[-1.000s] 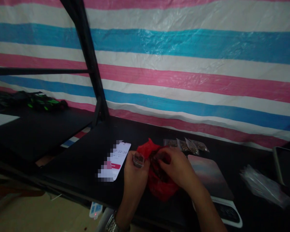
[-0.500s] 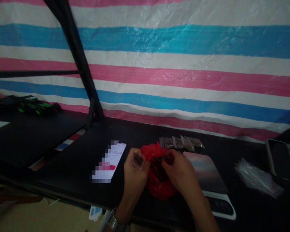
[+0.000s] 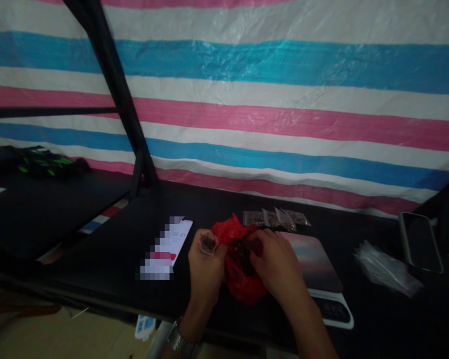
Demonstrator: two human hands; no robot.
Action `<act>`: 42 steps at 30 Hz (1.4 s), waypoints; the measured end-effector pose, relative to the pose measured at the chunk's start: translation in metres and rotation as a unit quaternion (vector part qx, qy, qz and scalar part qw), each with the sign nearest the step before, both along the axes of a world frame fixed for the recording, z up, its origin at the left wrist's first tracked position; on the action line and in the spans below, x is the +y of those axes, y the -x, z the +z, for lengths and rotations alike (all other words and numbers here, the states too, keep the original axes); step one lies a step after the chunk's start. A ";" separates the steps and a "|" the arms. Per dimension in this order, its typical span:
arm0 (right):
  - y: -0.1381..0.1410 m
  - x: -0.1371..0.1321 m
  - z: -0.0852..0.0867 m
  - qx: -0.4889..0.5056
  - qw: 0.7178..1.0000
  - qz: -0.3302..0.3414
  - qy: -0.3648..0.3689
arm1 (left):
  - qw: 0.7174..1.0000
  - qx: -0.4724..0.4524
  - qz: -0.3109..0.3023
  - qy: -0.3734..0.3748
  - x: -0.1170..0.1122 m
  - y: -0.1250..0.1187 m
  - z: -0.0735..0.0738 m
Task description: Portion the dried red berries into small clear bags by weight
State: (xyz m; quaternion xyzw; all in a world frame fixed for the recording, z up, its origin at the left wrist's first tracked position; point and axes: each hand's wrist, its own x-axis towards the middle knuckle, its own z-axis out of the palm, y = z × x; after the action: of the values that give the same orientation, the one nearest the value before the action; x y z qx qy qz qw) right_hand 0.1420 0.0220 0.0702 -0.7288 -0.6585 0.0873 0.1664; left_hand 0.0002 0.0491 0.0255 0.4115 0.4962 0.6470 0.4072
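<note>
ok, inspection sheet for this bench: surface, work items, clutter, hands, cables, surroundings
Surface: black tabletop; another black one at left, across a gap.
Work items: red plastic bag, mouth open, dark brown contents; four filled clear bags behind; digital scale and clear plastic bags at right.
Clutter: lit phone left, dark-screened phone right.
Hands: left holds a small clear bag; right at the red bag's mouth, grip unclear.
Cables: thin white strand low left, possibly one.
Surroundings: striped sheet, black frame, green-and-black toy car.
</note>
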 end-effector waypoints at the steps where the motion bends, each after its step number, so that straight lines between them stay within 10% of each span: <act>1: 0.002 -0.001 0.000 -0.010 1.000 -0.007 0.003 | 1.000 0.008 0.006 0.001 0.000 0.000 -0.001; 8: 0.015 0.000 0.000 -0.019 0.999 -0.031 0.031 | 0.999 0.053 0.000 0.006 -0.004 0.000 -0.003; 18: 0.009 0.007 -0.020 0.261 0.965 -0.012 0.024 | 1.000 0.016 0.005 0.014 -0.002 0.002 0.000; 29: 0.002 0.005 -0.023 0.358 0.933 0.027 0.033 | 0.999 0.026 0.013 -0.014 -0.002 0.006 -0.005; 42: 0.002 -0.008 0.015 0.495 0.867 0.063 -0.025 | 0.979 0.187 -0.066 -0.035 -0.010 0.010 -0.007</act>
State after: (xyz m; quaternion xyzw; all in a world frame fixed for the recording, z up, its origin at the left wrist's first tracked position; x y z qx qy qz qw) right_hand 0.1404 0.0138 0.0856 -0.5429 -0.5362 0.4301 0.4825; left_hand -0.0095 0.0387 0.0187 0.5715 0.5121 0.5472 0.3340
